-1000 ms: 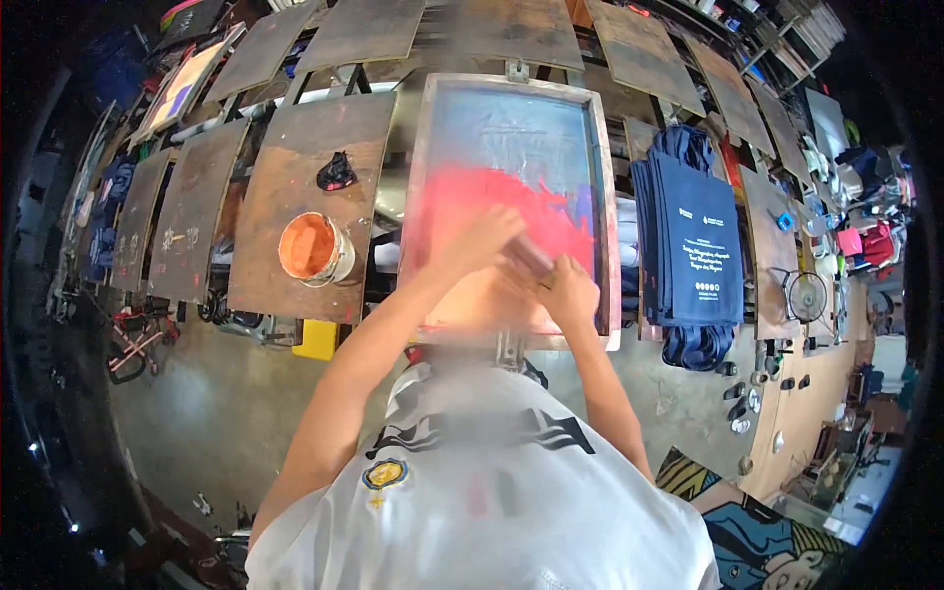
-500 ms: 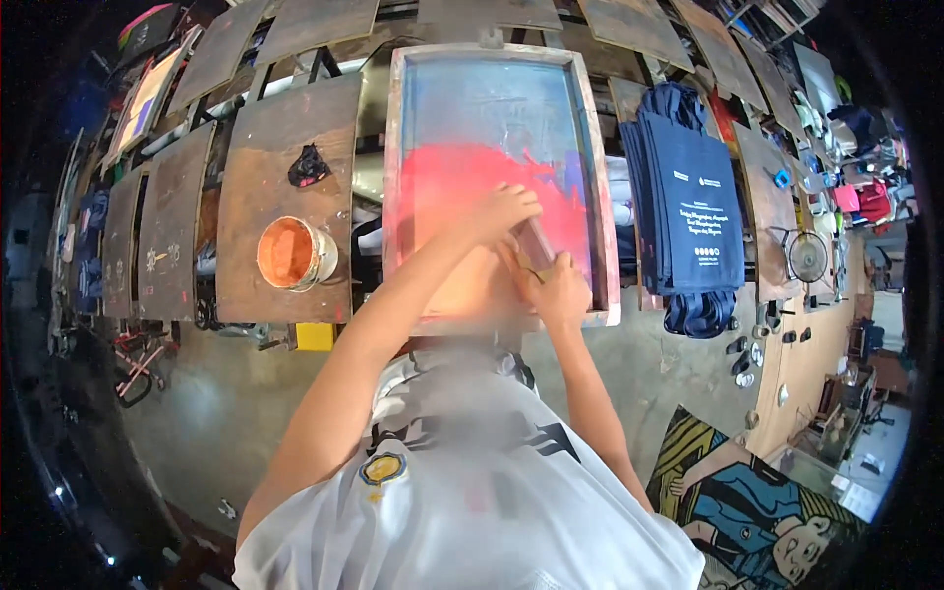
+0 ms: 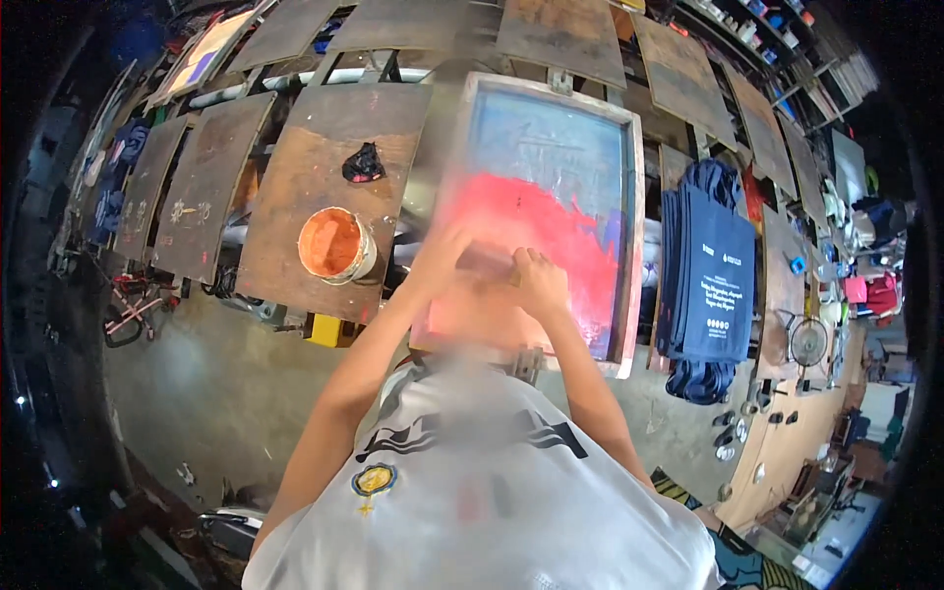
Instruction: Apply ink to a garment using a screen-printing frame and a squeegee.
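A screen-printing frame (image 3: 637,226) with a pale wooden rim lies in front of me. Its blue-grey mesh is covered with wet pinkish-red ink (image 3: 580,256) over the middle and near part. My left hand (image 3: 441,258) is closed on the left end of a squeegee (image 3: 489,258), close to the frame's left side. The fingers of my right hand (image 3: 541,282) wrap round the squeegee's other end. It lies roughly crosswise over the inked mesh, partly blurred, so its blade cannot be made out.
Left of the frame, a tub of orange ink (image 3: 336,246) and a crumpled black bag (image 3: 364,163) sit on a stained board (image 3: 295,177). Dark blue tote bags (image 3: 716,275) lie stacked at right. More boards (image 3: 560,39) line the far side; a small fan (image 3: 807,340) stands farther right.
The squeegee has gone from slanting at the screen's right side to lying crosswise farther left. My hands, close together before, are now apart at its ends. The whole view has shifted.
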The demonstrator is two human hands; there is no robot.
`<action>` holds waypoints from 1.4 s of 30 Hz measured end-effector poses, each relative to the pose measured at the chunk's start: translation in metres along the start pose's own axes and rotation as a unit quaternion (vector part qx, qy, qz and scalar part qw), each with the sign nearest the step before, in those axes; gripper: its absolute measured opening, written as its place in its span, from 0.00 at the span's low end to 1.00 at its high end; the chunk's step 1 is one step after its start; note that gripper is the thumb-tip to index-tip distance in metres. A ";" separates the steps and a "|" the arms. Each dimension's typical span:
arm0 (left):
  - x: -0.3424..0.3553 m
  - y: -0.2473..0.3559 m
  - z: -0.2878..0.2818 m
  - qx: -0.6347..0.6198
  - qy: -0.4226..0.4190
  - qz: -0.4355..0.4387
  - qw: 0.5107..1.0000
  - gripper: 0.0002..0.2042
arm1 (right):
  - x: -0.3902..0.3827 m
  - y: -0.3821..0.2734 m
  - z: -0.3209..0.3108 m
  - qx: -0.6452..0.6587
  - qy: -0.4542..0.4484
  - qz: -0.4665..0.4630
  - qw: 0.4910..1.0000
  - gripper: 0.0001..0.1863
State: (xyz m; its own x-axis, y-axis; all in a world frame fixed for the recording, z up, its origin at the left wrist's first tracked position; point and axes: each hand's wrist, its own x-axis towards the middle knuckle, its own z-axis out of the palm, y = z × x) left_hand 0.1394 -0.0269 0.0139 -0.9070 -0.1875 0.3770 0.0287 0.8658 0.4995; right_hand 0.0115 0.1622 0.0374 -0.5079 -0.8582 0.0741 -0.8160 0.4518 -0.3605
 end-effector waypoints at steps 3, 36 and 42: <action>-0.003 0.000 0.006 0.029 -0.014 -0.057 0.998 0.31 | 0.012 0.020 0.002 -0.002 -0.024 -0.052 0.998 0.29; 0.033 0.013 -0.007 0.068 -0.011 -0.124 0.990 0.25 | 0.038 0.023 -0.016 -0.107 0.016 -0.005 0.994 0.06; 0.016 -0.003 0.024 0.072 0.002 -0.167 0.983 0.21 | 0.020 0.018 0.028 -0.142 0.093 0.025 0.985 0.07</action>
State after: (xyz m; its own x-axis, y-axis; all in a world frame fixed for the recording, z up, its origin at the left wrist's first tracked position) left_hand 0.1148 -0.0218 -0.0003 -0.8542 -0.4742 0.2132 -0.3308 0.8120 0.4809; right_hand -0.0055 0.1466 0.0062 -0.5694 -0.7860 0.2407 -0.8198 0.5648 -0.0947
